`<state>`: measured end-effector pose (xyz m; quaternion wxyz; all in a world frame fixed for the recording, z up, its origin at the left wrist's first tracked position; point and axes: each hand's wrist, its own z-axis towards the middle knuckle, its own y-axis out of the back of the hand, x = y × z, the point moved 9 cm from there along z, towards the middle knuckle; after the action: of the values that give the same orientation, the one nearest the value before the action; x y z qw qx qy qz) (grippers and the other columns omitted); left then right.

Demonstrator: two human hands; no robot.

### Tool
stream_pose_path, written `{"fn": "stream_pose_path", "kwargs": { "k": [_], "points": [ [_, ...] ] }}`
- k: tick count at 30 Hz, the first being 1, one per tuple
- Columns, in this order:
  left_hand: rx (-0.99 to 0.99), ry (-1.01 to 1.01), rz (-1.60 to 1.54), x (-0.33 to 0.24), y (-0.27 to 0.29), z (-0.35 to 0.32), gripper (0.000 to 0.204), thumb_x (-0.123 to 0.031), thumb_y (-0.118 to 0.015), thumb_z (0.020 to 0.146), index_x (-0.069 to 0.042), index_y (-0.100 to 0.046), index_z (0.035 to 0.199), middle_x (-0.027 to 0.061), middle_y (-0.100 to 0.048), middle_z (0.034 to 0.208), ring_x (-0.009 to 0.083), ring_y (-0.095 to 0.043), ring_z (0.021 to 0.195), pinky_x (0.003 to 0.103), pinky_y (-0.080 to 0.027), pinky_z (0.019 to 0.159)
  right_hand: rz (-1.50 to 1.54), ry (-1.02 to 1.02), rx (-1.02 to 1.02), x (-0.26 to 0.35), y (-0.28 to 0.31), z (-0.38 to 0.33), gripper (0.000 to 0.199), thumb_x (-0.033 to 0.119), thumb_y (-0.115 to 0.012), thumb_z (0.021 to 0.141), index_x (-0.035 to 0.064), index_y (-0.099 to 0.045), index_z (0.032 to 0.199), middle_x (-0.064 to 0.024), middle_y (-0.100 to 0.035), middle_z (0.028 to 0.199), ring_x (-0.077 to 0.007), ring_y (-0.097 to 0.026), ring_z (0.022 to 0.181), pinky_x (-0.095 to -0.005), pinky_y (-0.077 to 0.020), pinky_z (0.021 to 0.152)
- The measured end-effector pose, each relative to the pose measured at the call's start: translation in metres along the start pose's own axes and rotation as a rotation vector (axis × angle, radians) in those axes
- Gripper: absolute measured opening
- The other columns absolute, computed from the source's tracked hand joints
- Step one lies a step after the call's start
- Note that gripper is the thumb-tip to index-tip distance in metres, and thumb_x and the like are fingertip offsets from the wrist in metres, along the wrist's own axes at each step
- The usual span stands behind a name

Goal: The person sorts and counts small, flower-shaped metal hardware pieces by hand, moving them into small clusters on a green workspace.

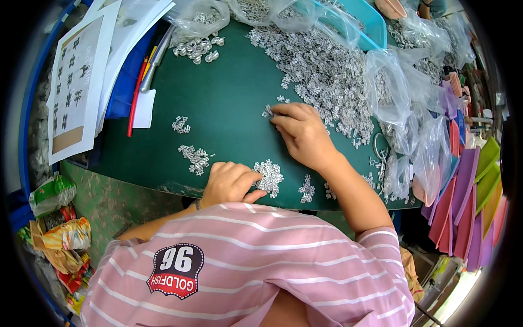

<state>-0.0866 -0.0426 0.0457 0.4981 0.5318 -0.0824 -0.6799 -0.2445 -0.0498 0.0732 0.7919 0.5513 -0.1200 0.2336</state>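
My right hand (pixel 302 133) is over the middle of the green table, its fingers pinched on a small silver metal piece (pixel 267 111) that looks blurred. Just beyond it spreads a big heap of similar small silver pieces (pixel 321 71). Close to the table's near edge, my left hand (pixel 231 182) rests with bent fingers, thumb and forefinger apart. Its fingertips touch the side of a compact pile of the pieces (pixel 269 178). Smaller clusters lie around: one pile (pixel 196 159) left of that hand, another group (pixel 181 125) farther off, and one cluster (pixel 306 189) to the right.
Silver ring-like parts (pixel 199 48) lie at the back left, near a red pencil (pixel 137 98) and printed sheets (pixel 81 82). Clear plastic bags (pixel 388 92) and a light blue basket (pixel 376 24) border the heap. Coloured bins (pixel 463 191) stand at the right.
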Motion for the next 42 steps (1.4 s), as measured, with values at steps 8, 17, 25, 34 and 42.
{"fn": "stream_pose_path", "kwargs": {
  "k": [8,17,25,34,42],
  "points": [
    [-0.006,0.015,-0.008,-0.002,0.003,0.001,0.036,-0.025,-0.086,0.068,-0.009,-0.067,0.094,0.0031,-0.065,0.084,0.0231,-0.06,0.076,0.038,-0.04,0.074,-0.008,-0.168,-0.099,-0.014,0.001,0.002,0.015,0.002,-0.073,0.076,0.0039,-0.068,0.09,-0.01,-0.062,0.086,-0.0317,-0.059,0.081,-0.0421,-0.048,0.075],
    [-0.004,0.031,-0.012,-0.002,0.002,0.001,0.034,-0.025,-0.086,0.068,-0.009,-0.068,0.092,0.0037,-0.066,0.085,0.0233,-0.06,0.077,0.038,-0.041,0.075,0.781,-0.795,-0.108,-0.07,0.002,-0.038,0.005,-0.001,-0.066,0.089,-0.0009,-0.063,0.092,-0.0061,-0.067,0.082,-0.012,-0.062,0.069,-0.0255,-0.049,0.059],
    [-0.006,0.044,-0.006,-0.003,0.003,0.002,0.035,-0.025,-0.087,0.067,-0.009,-0.068,0.092,0.0036,-0.066,0.083,0.0229,-0.06,0.076,0.038,-0.041,0.075,0.472,-0.799,-0.068,-0.084,0.001,-0.007,0.011,0.012,-0.069,0.087,0.0015,-0.068,0.09,-0.0071,-0.064,0.08,-0.0233,-0.065,0.07,-0.036,-0.0521,0.062],
    [-0.024,0.035,0.001,-0.003,0.003,0.0,0.035,-0.026,-0.086,0.068,-0.009,-0.068,0.092,0.0035,-0.065,0.083,0.0226,-0.06,0.076,0.037,-0.041,0.074,0.092,-0.476,0.012,-0.068,0.012,0.0,0.008,0.01,-0.068,0.084,0.0054,-0.072,0.09,-0.0146,-0.065,0.084,-0.0363,-0.065,0.079,-0.0428,-0.0521,0.071],
    [-0.034,0.031,-0.005,-0.004,0.004,0.0,0.037,-0.024,-0.088,0.065,-0.009,-0.068,0.092,0.0033,-0.066,0.083,0.0228,-0.06,0.076,0.038,-0.041,0.075,-0.096,-0.413,-0.001,-0.056,0.005,0.015,0.01,0.012,-0.068,0.084,0.0087,-0.074,0.092,-0.012,-0.066,0.084,-0.0347,-0.065,0.079,-0.0425,-0.0524,0.069]
  ]
}}
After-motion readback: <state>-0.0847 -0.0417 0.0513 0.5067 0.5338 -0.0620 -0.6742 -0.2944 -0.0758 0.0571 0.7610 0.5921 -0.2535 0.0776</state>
